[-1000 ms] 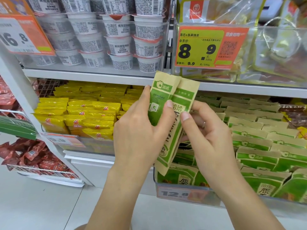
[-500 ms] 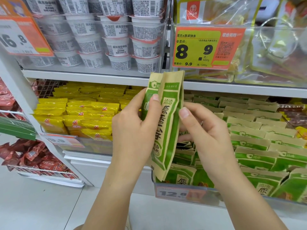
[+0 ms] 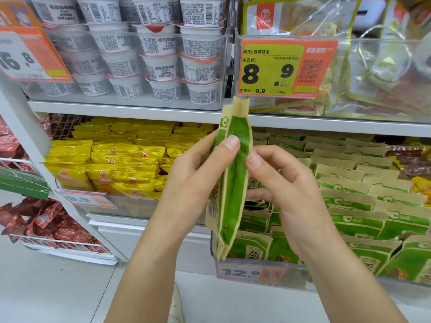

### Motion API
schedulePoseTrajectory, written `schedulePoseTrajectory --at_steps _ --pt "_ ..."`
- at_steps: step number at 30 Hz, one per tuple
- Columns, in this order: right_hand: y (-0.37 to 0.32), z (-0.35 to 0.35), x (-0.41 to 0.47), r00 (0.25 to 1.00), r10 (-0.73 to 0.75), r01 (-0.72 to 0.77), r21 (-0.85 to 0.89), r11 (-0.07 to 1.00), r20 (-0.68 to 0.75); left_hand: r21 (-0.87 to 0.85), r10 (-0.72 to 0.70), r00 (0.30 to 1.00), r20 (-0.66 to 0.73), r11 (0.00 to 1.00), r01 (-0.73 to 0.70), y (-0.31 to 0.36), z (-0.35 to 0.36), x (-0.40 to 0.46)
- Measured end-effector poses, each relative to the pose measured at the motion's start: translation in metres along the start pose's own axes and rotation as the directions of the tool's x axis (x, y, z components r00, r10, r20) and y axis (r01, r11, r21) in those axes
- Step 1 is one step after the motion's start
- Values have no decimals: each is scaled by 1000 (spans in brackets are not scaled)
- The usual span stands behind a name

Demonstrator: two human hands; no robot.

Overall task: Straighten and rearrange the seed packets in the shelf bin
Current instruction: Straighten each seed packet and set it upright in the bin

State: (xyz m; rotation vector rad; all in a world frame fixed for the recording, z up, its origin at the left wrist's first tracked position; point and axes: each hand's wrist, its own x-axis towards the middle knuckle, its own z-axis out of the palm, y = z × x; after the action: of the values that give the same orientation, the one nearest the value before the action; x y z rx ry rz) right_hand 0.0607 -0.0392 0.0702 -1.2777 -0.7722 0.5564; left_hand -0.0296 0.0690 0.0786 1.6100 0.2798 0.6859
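Two green and tan seed packets (image 3: 234, 190) are held upright and edge-on, pressed together, in front of the shelf. My left hand (image 3: 196, 183) grips them from the left, thumb across the upper green side. My right hand (image 3: 284, 194) pinches their right edge with thumb and fingers. Behind and to the right, the clear shelf bin (image 3: 263, 268) holds several rows of the same green packets (image 3: 363, 201), most standing in tidy lines. Those at the front left, behind the held pair, lean unevenly.
A bin of yellow snack packets (image 3: 112, 164) sits to the left on the same shelf. Above are stacked white cups (image 3: 161, 64) and an orange 8.9 price tag (image 3: 279, 68). Red packets (image 3: 46, 224) fill a wire basket at lower left. A 12.8 label (image 3: 249, 272) fronts the bin.
The two packets have been turned from showing their fronts to edge-on and squared against each other. Both hands rose slightly with them and stayed on the packets.
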Motion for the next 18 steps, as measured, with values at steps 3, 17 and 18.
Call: schedulePoseTrajectory --at_steps 3,17,18 --pt "-1 1 0 1000 7 -7 31 1000 6 31 14 1000 -24 999 -13 -2 1 1" --pt "4 4 -3 978 117 -105 -76 992 174 -422 -144 912 -385 906 -36 -1 -13 6" --pt "4 5 -4 973 122 -108 -79 991 194 -434 -135 908 -397 899 -56 -1 -12 6"
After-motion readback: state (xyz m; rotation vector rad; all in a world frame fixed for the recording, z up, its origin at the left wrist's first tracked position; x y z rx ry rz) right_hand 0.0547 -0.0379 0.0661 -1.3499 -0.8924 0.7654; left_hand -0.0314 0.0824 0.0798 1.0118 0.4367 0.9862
